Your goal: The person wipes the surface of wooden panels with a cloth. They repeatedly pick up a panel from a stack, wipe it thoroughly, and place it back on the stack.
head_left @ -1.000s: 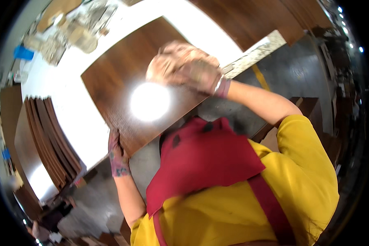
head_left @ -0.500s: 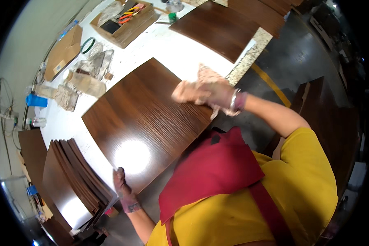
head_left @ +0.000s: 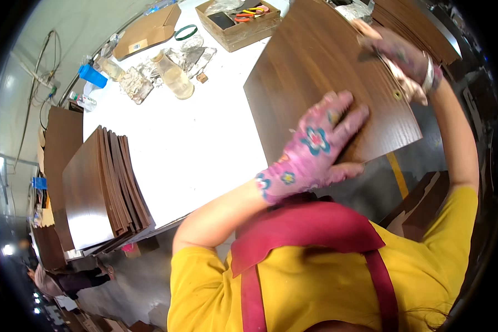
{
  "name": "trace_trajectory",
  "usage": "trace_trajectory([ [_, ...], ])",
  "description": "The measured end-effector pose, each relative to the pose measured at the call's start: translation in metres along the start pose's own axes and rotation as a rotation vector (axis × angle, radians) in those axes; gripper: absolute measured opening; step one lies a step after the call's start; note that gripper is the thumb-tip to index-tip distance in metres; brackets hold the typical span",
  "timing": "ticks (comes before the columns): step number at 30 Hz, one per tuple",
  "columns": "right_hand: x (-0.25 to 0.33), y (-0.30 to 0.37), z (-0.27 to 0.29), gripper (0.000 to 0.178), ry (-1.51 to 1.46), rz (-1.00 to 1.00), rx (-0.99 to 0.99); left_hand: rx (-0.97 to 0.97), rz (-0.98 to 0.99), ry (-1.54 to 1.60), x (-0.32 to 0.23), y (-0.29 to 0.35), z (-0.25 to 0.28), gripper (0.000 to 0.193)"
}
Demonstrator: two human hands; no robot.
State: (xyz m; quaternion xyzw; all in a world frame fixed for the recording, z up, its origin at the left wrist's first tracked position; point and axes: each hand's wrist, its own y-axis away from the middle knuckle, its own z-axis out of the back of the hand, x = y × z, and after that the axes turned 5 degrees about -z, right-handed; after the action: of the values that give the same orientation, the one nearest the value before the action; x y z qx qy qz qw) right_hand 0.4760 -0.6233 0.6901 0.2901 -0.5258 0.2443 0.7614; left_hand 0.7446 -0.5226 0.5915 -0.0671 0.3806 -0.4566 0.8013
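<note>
A dark brown wood-grain panel [head_left: 293, 72] lies at the right side of the white table, its near right corner out past the edge. My left hand [head_left: 318, 146], in a pink flowered glove, rests on the panel's face with fingers spread. At the panel's right edge, my gloved right hand [head_left: 401, 55] is closed around a pale pink cloth [head_left: 408, 87], blurred by motion. A small round hole [head_left: 397, 95] shows near that edge. Whether the panel lies flat or on another board is hidden.
Several brown panels [head_left: 108, 182] stand stacked at the table's left. A cardboard box [head_left: 243, 33] with pliers, a clear bottle [head_left: 174, 77], a blue cup [head_left: 92, 76] and a green tape ring [head_left: 186, 32] sit at the back. A person [head_left: 66, 279] is far left.
The panel has moved right and away from the table's middle. My left hand has gone from its near corner onto its face; my right hand, with the cloth, is now at its right edge.
</note>
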Motion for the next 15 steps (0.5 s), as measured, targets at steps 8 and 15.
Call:
trace_trajectory([
  [8, -0.145, 0.021, 0.017, 0.081, -0.091, -0.188, -0.487, -0.009, -0.019, -0.193, 0.054, 0.088, -0.110, 0.065],
  [15, -0.226, -0.073, -0.033, 0.035, 0.181, -0.351, -0.301, 0.159, 0.089, -0.394, 0.070, 0.156, -0.080, 0.056],
])
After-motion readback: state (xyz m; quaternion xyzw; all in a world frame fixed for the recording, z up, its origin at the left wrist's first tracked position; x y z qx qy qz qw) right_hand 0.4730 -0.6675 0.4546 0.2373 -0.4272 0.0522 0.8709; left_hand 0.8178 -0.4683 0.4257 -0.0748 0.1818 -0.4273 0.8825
